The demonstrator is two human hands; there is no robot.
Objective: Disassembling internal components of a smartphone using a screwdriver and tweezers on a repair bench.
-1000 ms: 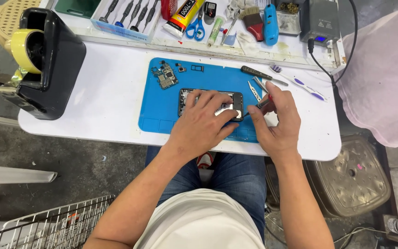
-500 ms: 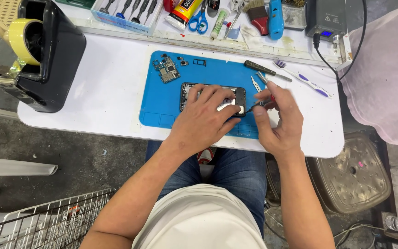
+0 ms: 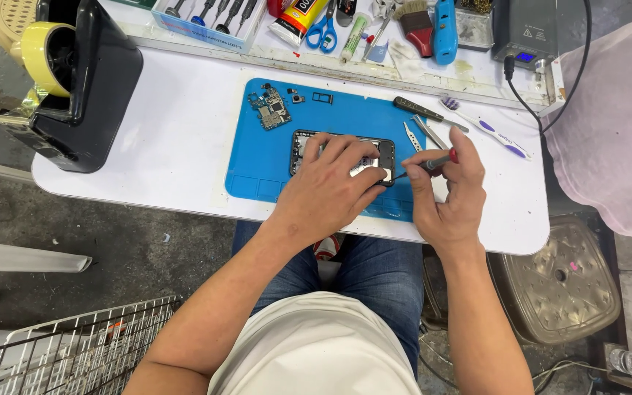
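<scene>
White worktop [image 3: 184,146], rounded at the corners, sits over a grey concrete floor; I look straight down on it from the head camera. A blue work mat [image 3: 265,164] lies at its centre. On the mat lies an opened phone [image 3: 385,150], back cover off, its long axis running left to right across my view.

My left hand [image 3: 327,190] lies flat over the phone, fingers spread, pinning it to the mat and hiding most of it. My right hand [image 3: 444,194] sits just to the phone's right, fingers pinched narrowly around a small screwdriver [image 3: 433,164] with a red end. The screwdriver lies nearly level and points left, its tip at the phone's right end near the lower corner, close beside my left fingertips. I cannot tell whether the tip is touching a screw. The right hand is the one nearer that end.

Farther up the mat lie a small green circuit board [image 3: 272,110] and a few tiny loose parts. To the right of the mat lie metal tweezers [image 3: 412,136], a black-handled tool [image 3: 417,110] and a white toothbrush [image 3: 488,128]. Along the far edge lie scissors [image 3: 322,33], a brush and a tray of screwdrivers [image 3: 210,18]. A black box [image 3: 89,95] with a roll of yellow tape [image 3: 42,47] stands at the left.
</scene>
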